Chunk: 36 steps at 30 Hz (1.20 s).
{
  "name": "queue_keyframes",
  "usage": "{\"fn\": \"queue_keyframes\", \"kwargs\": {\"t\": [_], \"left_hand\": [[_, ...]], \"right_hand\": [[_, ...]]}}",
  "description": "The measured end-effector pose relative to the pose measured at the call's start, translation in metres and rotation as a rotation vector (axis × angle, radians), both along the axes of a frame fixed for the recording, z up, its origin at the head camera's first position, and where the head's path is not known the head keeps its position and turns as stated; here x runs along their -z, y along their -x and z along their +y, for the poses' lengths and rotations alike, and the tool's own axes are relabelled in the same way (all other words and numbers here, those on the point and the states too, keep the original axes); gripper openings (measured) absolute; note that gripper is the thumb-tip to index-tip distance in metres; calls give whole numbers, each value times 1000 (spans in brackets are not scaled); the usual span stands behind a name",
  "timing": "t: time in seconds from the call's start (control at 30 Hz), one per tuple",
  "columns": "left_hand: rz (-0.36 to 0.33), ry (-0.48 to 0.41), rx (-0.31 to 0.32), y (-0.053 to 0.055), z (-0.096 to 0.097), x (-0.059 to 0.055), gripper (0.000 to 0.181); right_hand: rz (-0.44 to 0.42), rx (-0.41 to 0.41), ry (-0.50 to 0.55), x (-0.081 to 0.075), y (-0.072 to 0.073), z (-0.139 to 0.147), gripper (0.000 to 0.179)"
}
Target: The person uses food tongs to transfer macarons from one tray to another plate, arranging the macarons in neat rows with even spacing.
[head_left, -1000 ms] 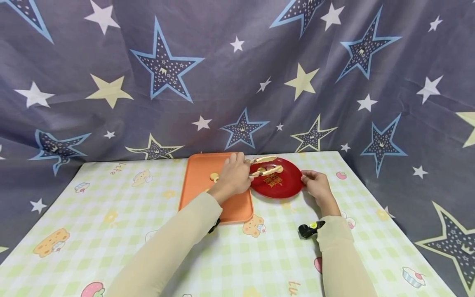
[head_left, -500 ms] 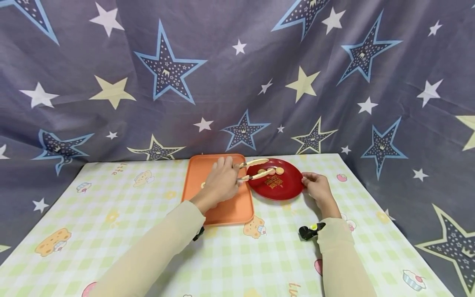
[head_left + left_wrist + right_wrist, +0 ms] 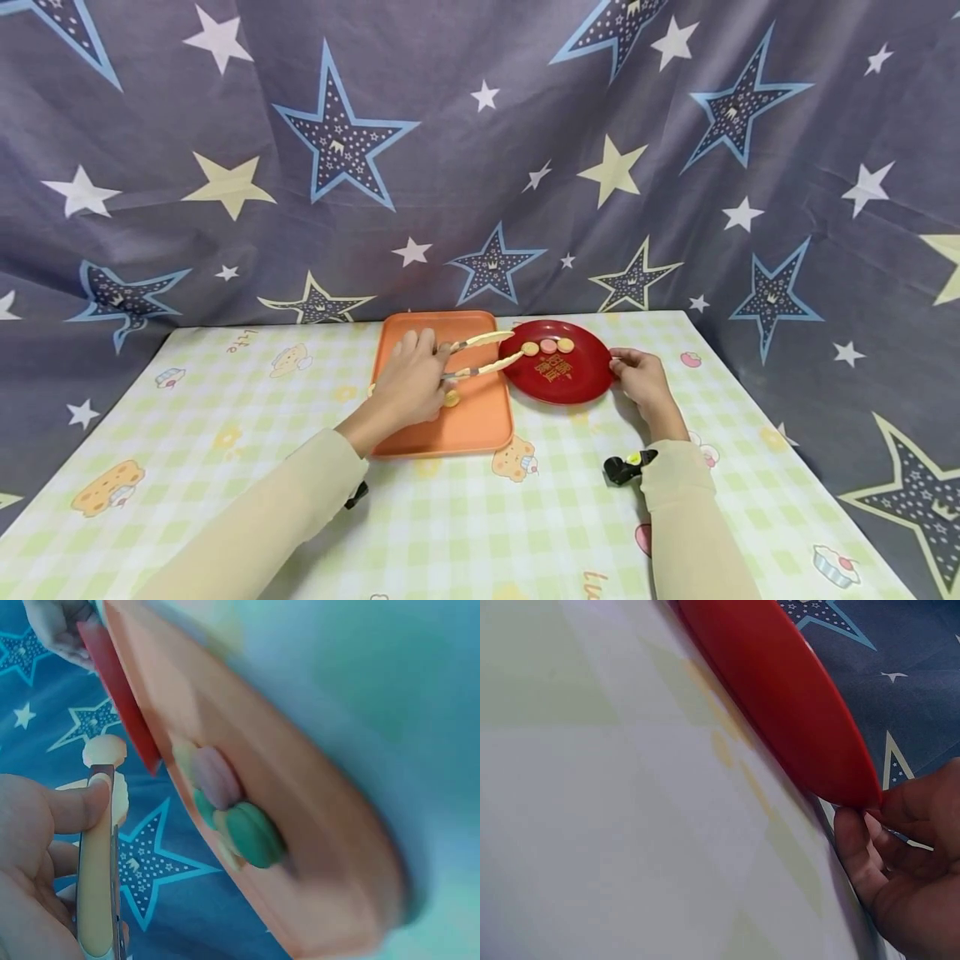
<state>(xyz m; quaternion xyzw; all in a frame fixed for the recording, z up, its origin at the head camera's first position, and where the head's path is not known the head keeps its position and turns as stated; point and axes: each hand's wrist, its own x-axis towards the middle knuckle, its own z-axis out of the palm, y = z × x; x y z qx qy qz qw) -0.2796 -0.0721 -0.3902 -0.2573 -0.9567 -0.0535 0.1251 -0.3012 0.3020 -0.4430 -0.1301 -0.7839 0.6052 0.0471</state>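
Observation:
My left hand [image 3: 408,379] grips a pair of cream-coloured tongs [image 3: 486,339] above the orange tray [image 3: 474,432]; the two arms are spread with nothing between them. In the left wrist view, a green macaron [image 3: 256,834], a pinkish one [image 3: 216,778] and others partly hidden lie on the tray. A yellow macaron [image 3: 451,398] shows beside the left hand in the head view. My right hand [image 3: 643,383] pinches the right rim of the red plate [image 3: 525,383]. In a row on that plate sit a pink macaron [image 3: 549,346] and two yellowish ones [image 3: 566,344].
The tray and plate stand side by side at the back of a table with a green-checked cloth [image 3: 247,500]. Right behind them hangs a dark curtain [image 3: 420,200] with stars. A black wrist device [image 3: 630,467] is strapped at the right sleeve.
My left hand has drawn the tongs leftward, from over the plate to over the tray, uncovering the macarons on the plate. The right hand stays at the rim.

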Motion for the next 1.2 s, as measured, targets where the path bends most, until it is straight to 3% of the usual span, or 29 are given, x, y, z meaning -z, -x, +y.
{"fn": "queue_keyframes", "kwargs": {"t": [0.4, 0.87, 1.2], "left_hand": [[77, -51, 22, -20, -38, 6, 56], [-23, -137, -13, -41, -71, 13, 63], [-10, -174, -32, -58, -95, 10, 61]], "right_hand": [[37, -8, 2, 2, 1, 0, 34], [15, -10, 11, 3, -1, 0, 34], [0, 0, 5, 0, -1, 0, 34]]}}
